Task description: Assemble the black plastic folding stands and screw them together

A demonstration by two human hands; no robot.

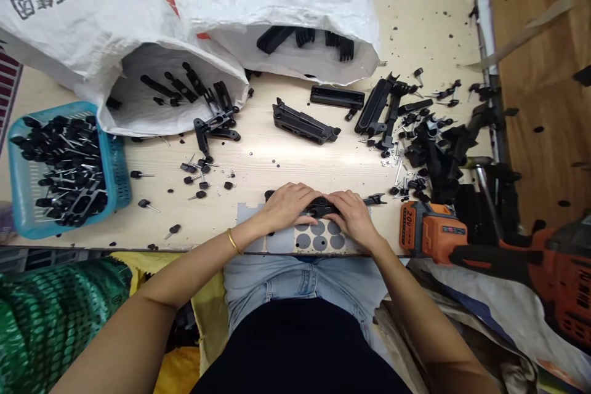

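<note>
My left hand point(287, 204) and my right hand point(354, 217) are closed round a black jointed plastic bracket point(319, 206) at the table's front edge. Its forked end sticks out to the right, past my right hand. My fingers hide much of its middle. Under both hands lies a grey sheet point(258, 244) with several round discs marked in it. Farther back, a folded black bracket point(305, 123) rests on the table, with a flat black bar point(337, 96) behind it. Loose black-headed screws point(199, 195) are scattered to the left.
A blue basket point(120, 178) of black-headed screws stands left. Two white sacks point(138, 31) hold black parts at the back. Right are piled black brackets point(434, 141), small metal bits, a hammer point(488, 197) and an orange cordless tool point(438, 237) at the edge.
</note>
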